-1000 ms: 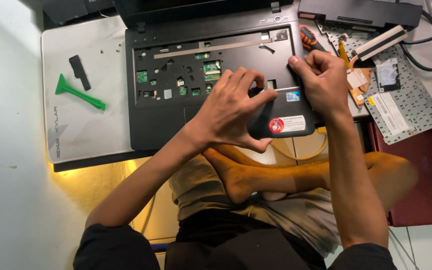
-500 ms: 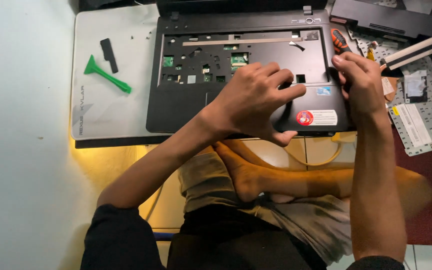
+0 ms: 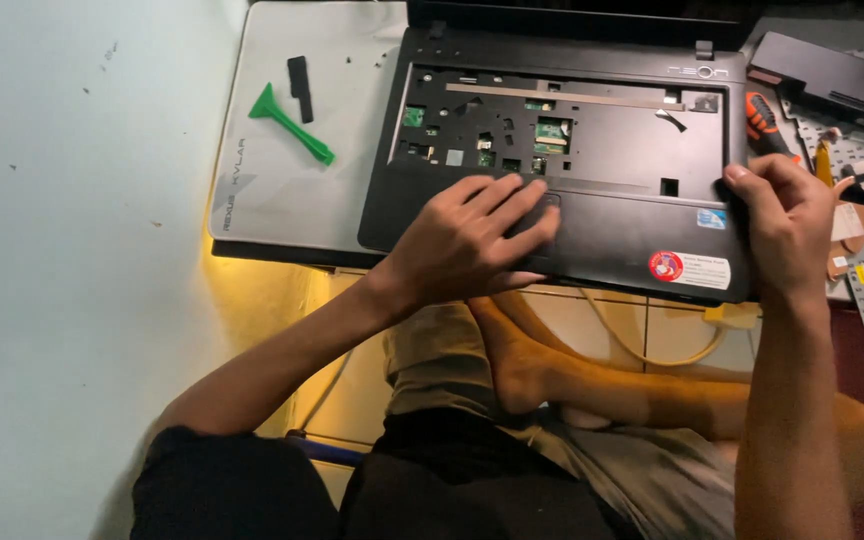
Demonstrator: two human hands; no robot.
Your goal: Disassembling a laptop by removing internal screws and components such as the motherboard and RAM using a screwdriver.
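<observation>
One black plastic laptop base with its keyboard removed [image 3: 592,150] lies under both hands, its front edge overhanging the grey mat [image 3: 282,190] toward the person. The left hand [image 3: 467,240] lies flat on the palm rest, fingers spread and pressing around the touchpad. The right hand [image 3: 782,215] curls over the base's right edge near the front corner, thumb on top, fingers wrapped out of sight below. Well left of the left hand, on the mat, lie one green plastic pry tool [image 3: 290,123] and one small black plastic strip [image 3: 299,88], with open mat around them. Just beyond the right hand's knuckles sits one orange-handled screwdriver [image 3: 764,122], crowded by loose parts further right.
</observation>
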